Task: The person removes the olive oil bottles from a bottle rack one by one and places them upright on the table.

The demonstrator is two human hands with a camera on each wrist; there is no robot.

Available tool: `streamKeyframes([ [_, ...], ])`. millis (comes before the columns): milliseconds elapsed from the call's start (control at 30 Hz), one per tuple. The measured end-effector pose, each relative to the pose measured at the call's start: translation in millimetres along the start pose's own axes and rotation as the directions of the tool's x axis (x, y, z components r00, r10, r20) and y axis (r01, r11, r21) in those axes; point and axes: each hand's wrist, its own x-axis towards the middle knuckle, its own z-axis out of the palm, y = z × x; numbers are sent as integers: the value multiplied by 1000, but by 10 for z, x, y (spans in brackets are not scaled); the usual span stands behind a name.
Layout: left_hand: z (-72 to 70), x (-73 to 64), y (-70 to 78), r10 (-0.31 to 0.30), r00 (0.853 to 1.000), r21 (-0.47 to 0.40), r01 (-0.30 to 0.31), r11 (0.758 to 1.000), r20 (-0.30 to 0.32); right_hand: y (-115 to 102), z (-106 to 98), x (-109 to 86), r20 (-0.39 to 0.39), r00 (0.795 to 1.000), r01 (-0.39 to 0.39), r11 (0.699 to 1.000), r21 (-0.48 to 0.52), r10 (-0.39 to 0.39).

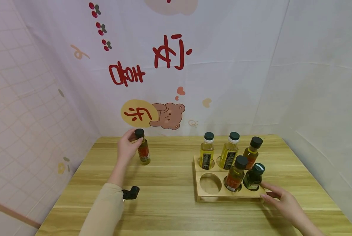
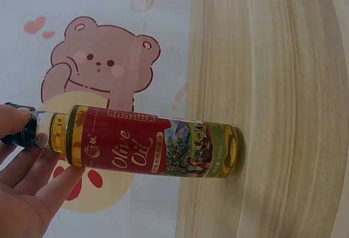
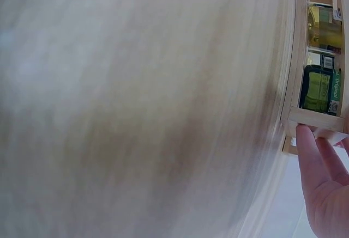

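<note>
My left hand [image 1: 128, 147] pinches the dark cap of an olive oil bottle [image 2: 142, 142] with a red label. That bottle is near the table's back left; whether its base touches the wood I cannot tell. At the right end of a two-tier wooden bottle rack [image 1: 205, 193], my right hand [image 1: 285, 203] grips the front corner with thumb and fingers. The rack's front-left hole [image 1: 210, 183] has no bottle in it. Beside that hole stand a red-labelled oil bottle [image 1: 235, 175] and a dark green bottle [image 1: 253, 178].
The back row holds two yellow oil bottles [image 1: 206, 152] [image 1: 229, 152] and another black-capped bottle [image 1: 251, 152]. A printed cloth [image 1: 229, 82] hangs behind the wooden table [image 1: 164, 203]. A black camera mount [image 1: 131, 192] sits by my left wrist.
</note>
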Motion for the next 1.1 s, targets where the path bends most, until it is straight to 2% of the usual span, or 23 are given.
streamKeyframes([
  [467,-155,73,-127,-15,1000,16,15,1000,-8,-20,9,-4,5,1000,-30,999,-17,30],
  [633,-179,82,-167,-45,999,0,45,999,1,-15,8,-4,5,999,-33,999,-18,33],
  [900,-191,109,-210,-46,999,3,46,999,17,-13,3,-6,12,1000,-27,1000,-12,27],
  [1100,-218,70,-217,-64,998,-20,64,998,17,-32,-3,-6,14,999,-41,999,-9,42],
])
